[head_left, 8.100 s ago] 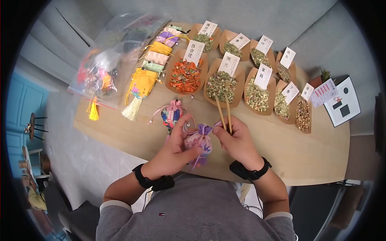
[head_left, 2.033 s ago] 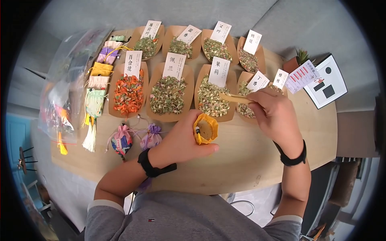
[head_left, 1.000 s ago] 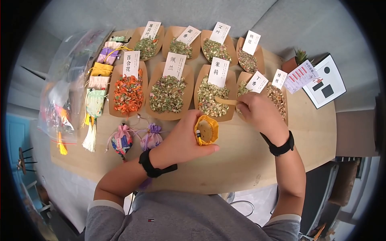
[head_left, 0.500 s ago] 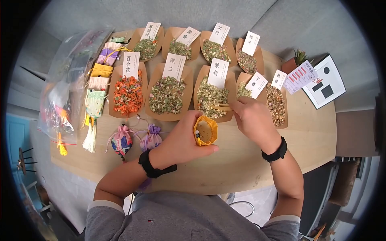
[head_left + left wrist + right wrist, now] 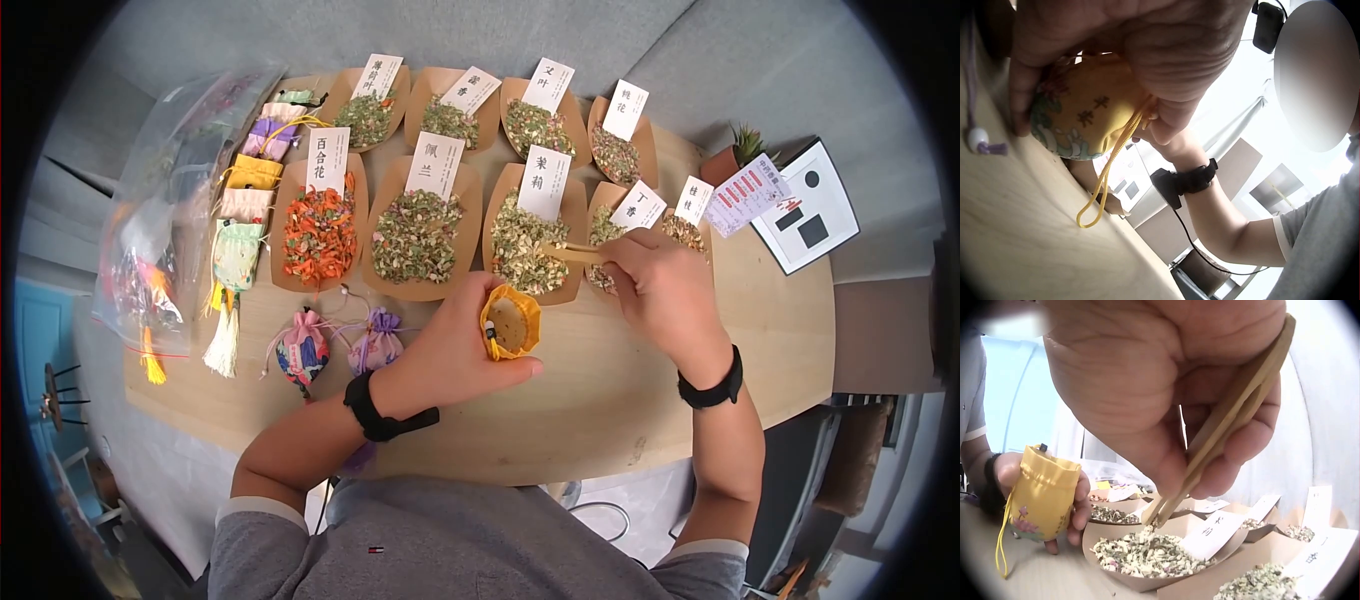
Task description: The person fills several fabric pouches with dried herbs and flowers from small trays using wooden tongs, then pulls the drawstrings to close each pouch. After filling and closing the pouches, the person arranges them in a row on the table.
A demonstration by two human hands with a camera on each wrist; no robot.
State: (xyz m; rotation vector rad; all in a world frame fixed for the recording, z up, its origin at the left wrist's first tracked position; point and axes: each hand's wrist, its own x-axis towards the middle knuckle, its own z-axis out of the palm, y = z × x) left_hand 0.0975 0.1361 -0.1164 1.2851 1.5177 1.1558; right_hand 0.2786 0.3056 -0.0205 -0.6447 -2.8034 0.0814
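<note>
My left hand (image 5: 450, 345) grips a yellow drawstring pouch (image 5: 1047, 494) around its side, its mouth facing up and spread wide. Printed on the pouch is a pink lotus, and a yellow cord loop (image 5: 1107, 181) dangles from it. Bits of plant matter show inside. My right hand (image 5: 675, 300) pinches wooden tongs (image 5: 1229, 425), fingers on one side and thumb on the other. Their tips meet the pale dried flowers (image 5: 1147, 553) in the middle front paper tray (image 5: 574, 212). The pouch is just in front of that tray.
More labelled paper trays of herbs stand around, one with orange petals (image 5: 318, 240). Two tied sachets, pink (image 5: 303, 352) and purple-pink (image 5: 376, 345), lie near my left wrist. Flat pouches (image 5: 240, 245) line up beside a plastic bag (image 5: 150, 230). A potted plant (image 5: 735, 155) stands back right.
Earlier my left hand held the purple-pink sachet; it now lies on the table and a yellow pouch is in that hand. Over the last second the tongs shift about in the pale flower tray.
</note>
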